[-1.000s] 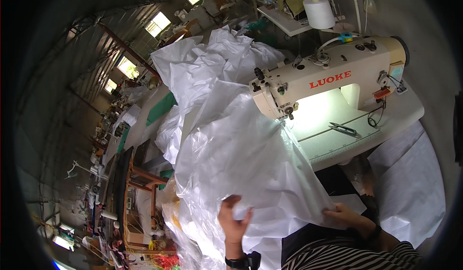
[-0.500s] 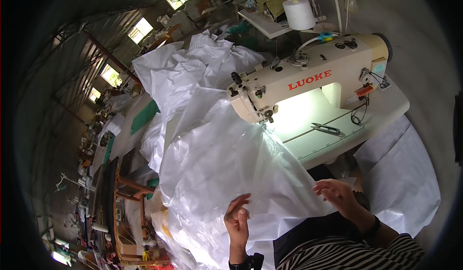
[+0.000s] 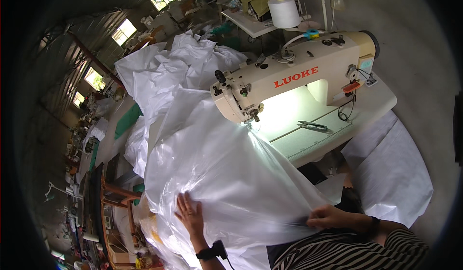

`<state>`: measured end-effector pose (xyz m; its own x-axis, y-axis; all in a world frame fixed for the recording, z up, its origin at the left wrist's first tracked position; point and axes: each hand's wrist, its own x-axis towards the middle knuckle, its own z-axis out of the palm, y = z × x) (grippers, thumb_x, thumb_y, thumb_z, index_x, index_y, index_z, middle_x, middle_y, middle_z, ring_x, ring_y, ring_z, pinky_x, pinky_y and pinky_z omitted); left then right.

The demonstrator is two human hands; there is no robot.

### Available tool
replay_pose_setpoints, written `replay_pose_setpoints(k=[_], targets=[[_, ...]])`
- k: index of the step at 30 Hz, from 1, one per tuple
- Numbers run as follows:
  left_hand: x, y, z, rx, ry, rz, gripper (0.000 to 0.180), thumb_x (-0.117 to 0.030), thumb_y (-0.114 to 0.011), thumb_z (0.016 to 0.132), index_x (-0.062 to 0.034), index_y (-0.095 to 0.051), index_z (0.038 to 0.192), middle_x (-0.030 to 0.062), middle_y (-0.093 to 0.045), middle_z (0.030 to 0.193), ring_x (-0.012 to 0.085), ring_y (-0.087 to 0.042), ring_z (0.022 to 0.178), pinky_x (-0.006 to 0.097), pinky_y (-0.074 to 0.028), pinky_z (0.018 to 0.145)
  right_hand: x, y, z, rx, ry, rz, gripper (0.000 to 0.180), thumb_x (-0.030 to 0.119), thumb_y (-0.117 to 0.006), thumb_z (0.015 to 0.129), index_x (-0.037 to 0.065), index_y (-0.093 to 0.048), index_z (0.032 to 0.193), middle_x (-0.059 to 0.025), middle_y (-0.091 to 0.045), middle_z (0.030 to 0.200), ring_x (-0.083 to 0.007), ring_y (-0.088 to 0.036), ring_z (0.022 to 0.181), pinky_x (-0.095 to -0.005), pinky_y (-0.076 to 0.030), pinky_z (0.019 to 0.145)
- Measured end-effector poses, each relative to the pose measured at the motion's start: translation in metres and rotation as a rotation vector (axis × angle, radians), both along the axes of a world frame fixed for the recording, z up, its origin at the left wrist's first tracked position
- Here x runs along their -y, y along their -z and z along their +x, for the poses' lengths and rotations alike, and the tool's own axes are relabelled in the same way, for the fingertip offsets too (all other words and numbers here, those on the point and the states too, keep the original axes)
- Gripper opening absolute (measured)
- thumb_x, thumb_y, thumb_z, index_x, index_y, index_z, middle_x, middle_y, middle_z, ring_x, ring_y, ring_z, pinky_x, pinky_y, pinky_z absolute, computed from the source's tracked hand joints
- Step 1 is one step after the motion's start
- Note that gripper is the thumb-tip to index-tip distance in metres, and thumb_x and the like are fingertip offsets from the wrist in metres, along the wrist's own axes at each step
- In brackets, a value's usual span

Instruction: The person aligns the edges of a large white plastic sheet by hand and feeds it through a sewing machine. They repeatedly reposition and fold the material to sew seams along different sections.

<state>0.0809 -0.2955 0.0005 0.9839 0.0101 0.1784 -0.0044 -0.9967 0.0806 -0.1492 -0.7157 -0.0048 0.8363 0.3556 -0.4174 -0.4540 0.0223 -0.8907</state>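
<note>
A large, shiny white sheet of fabric or plastic (image 3: 226, 173) runs from under the needle area of a cream sewing machine (image 3: 308, 72) down toward my lap. My left hand (image 3: 189, 216) lies on the sheet's left part with its fingers spread. At the sheet's right edge, my right hand (image 3: 330, 217) has its fingers closed on the material, which is stretched fairly smooth between the hands. The machine's lamp lights the bed. The needle and presser foot are too small to make out.
Thread snips (image 3: 314, 126) rest on the machine bed. A white thread cone (image 3: 283, 12) stands behind the machine. Crumpled white material (image 3: 178, 67) is heaped at the back left, and more white sheeting (image 3: 393, 173) hangs at right. A wooden frame (image 3: 118, 193) stands at left.
My left hand has moved left and down flat onto the sheet. My right hand, loosely open before, has closed on the sheet's edge. The sheet is more stretched, and the view has shifted slightly.
</note>
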Motion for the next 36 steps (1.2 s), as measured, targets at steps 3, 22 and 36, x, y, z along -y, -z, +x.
replay_pose_setpoints(k=[3,22,36], targets=[[-0.016,-0.003,0.006,-0.001,0.014,-0.068,0.066,-0.03,-0.062,0.093,-0.0217,-0.034,0.152,0.0092,-0.029,0.159,0.0327,-0.026,0.146,0.064,-0.019,0.114,0.027,-0.015,-0.048,-0.039,-0.027,-0.162,0.029,0.034,-0.068,0.093,0.005,-0.068,0.098,0.0008,-0.059,0.068,-0.0107,-0.059,0.068,-0.0295,-0.048,0.063],[0.006,0.208,-0.246,-0.533,-0.273,-1.779,0.058,-0.05,-0.041,0.102,0.0013,-0.067,0.105,0.0118,-0.071,0.105,0.021,-0.068,0.096,0.034,-0.054,0.081,0.006,-0.016,0.08,0.711,0.41,-0.416,0.056,0.018,-0.063,0.09,0.002,-0.042,0.14,-0.019,-0.067,0.106,-0.0344,-0.069,0.084,-0.0416,-0.054,0.069],[-0.009,0.024,-0.109,0.329,-0.368,-1.666,0.05,-0.043,-0.045,0.101,0.0005,-0.056,0.122,0.0136,-0.06,0.121,0.024,-0.058,0.111,0.035,-0.048,0.093,-0.046,-0.019,0.093,0.827,0.01,-1.261,0.061,0.002,-0.06,0.078,-0.006,-0.048,0.138,-0.006,-0.059,0.061,-0.0191,-0.061,0.05,-0.0313,-0.049,0.044]])
